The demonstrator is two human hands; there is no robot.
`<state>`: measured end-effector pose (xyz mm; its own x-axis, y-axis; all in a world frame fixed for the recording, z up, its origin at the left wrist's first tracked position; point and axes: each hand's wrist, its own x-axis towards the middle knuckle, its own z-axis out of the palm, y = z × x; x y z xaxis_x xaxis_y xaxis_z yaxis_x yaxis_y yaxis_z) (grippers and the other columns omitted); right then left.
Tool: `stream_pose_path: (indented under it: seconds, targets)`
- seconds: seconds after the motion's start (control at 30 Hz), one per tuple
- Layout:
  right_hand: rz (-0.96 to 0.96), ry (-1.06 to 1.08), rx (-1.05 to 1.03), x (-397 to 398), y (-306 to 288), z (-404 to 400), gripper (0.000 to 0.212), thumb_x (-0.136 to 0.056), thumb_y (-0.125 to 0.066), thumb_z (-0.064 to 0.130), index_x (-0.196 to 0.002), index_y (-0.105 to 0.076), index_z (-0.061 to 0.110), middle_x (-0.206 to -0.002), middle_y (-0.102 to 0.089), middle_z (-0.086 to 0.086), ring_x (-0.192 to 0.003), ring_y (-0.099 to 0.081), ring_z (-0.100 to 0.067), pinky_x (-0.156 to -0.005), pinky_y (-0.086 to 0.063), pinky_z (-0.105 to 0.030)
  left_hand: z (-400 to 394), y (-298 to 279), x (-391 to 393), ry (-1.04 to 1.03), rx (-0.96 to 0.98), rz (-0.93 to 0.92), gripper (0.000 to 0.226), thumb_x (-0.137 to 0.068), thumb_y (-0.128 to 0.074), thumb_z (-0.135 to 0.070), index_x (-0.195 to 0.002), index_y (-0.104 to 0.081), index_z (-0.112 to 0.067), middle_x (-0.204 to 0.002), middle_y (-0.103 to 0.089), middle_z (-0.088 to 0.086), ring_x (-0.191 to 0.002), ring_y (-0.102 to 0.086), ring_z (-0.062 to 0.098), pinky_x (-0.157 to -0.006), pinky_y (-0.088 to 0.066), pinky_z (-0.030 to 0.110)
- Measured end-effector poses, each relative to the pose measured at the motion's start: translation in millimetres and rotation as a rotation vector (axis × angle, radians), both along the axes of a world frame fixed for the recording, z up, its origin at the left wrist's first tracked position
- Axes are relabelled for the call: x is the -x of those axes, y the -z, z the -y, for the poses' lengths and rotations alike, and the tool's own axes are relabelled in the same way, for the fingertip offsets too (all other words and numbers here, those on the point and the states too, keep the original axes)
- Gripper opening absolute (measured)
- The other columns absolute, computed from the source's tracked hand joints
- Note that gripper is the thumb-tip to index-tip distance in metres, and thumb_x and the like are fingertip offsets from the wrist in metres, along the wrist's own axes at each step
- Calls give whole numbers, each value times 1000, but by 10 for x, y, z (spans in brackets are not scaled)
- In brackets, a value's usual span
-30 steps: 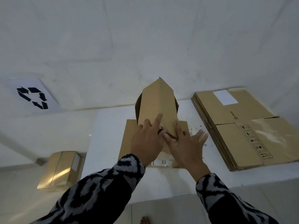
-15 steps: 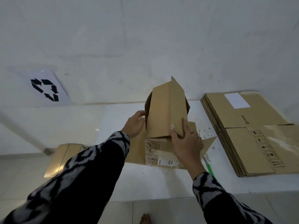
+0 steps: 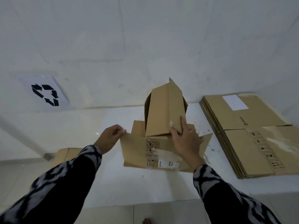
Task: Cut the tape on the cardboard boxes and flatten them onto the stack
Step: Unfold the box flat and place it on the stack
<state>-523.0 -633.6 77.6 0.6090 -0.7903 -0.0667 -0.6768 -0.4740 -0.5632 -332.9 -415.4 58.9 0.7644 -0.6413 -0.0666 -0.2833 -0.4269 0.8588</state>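
While both hands (image 3: 186,141) grip its flaps, the box (image 3: 163,113) stands open.

Single view, head-worn wide-angle camera. It looked forward and steeply down from above the person's own forearms, close over a white table (image 3: 123,188) set against a white wall (image 3: 145,38). The frame took in floor tiles (image 3: 161,214) at the bottom edge; straight lines bowed toward the margins.

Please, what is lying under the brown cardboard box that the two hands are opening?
The brown cardboard box rests on a white table. Nothing else shows beneath it, but the surface directly under it is covered. The left hand pinches its flap; the right hand holds the upper part.
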Motion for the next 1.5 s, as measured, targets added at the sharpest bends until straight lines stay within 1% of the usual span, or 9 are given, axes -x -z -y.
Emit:
stream_pose_path:
  seconds: [0.37,0.5,0.57,0.67,0.8,1.07,1.27,1.37,1.5]
  targets:
    - [-3,10,58,-204,-15,-191,74,-85,-23,78,-152,-15,46,-106,-41,-5,-99,-38,-23,-101,-29,-49,-510,120,405,-273,137,-103,27,-90,-69,-27,-77,-62,-4,-75,-67,9,-72,-65,21,-66,-60,38]
    - [-85,-10,-67,-262,69,-163,86,-81,-29,84,-153,-7,43,-132,-39,-12,-122,-35,-33,-105,-27,-54,-452,172,307,-296,3,-7,24,-90,-70,-36,-79,-67,-14,-81,-68,5,-78,-66,21,-65,-61,39]
    - [-127,-53,-164,-269,189,-129,108,-73,-35,91,-156,3,33,-153,-22,-13,-139,-20,-38,-111,-19,-59,-361,279,257,-244,-166,50,25,-91,-67,-41,-96,-69,-17,-96,-70,0,-92,-67,21,-79,-57,37]
    - [-13,-30,-171,-151,284,-53,123,-71,-45,89,-156,13,22,-162,-1,-9,-147,-2,-38,-117,-11,-58,-192,405,263,-281,-303,12,68,-93,-60,-49,-145,-41,-9,-144,-49,9,-131,-48,26,-106,-38,35]
    - [-7,42,-169,294,539,-12,110,-81,-50,77,-158,0,17,-161,-9,-9,-147,-8,-35,-117,-17,-52,-187,705,401,-213,-485,-82,81,-95,-58,-48,-153,-23,-4,-157,-30,14,-143,-32,29,-114,-30,39]
    - [-376,297,-489,1026,1289,-113,73,-83,-62,38,-142,-28,11,-137,-34,-15,-126,-36,-36,-97,-40,-43,-141,1355,706,-252,-837,-330,80,-92,-58,-51,-145,-29,2,-146,-36,22,-131,-42,37,-106,-40,40]
    - [-338,491,-617,966,1409,90,73,-72,-60,47,-132,-47,7,-130,-50,-11,-116,-52,-31,-97,-48,-38,-113,1426,510,-372,-784,-397,84,-93,-57,-52,-148,-25,3,-149,-35,23,-132,-42,38,-105,-39,41]
    - [-184,427,-747,972,1417,225,45,-76,-60,48,-105,-64,14,-106,-66,-2,-94,-63,-23,-89,-55,-38,-200,1490,336,-277,-727,-471,71,-98,-46,-55,-143,-44,1,-145,-48,18,-129,-49,35,-110,-37,41]
    - [50,321,-849,964,1299,251,29,-97,-58,31,-124,-60,21,-111,-67,4,-100,-64,-19,-96,-52,-41,-260,1433,244,-256,-427,-606,58,-96,-54,-52,-132,-57,-8,-128,-63,14,-110,-62,33,-103,-46,49]
